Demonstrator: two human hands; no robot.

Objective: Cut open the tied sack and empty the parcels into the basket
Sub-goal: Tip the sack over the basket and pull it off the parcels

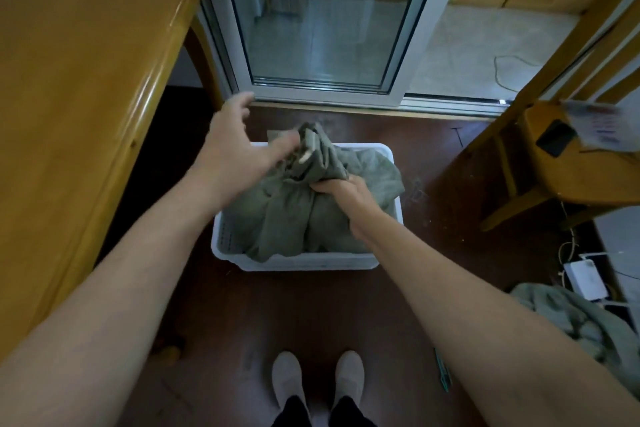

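The right grip (341, 189), a bare hand, is clenched on a bunched fold of the sack (277, 215), just right of the frame's centre. The left grip (235, 146) hangs released above and to the left, fingers spread and motion-blurred, its fingertips over the sack's gathered top. Whether it touches the cloth cannot be told.

A pale strip (306, 156) shows at that top, too blurred to identify. The sack is grey-green, crumpled and bulging. It sits inside the white basket (298, 262) and spills over the far right rim. The basket stands on the dark red-brown floor (311, 315), before a sliding glass door (311, 28).

At the right edge a wooden chair (554, 177) carries papers (602, 128) with reddish print too blurred to read. More grey-green cloth (571, 319) lies at the lower right.
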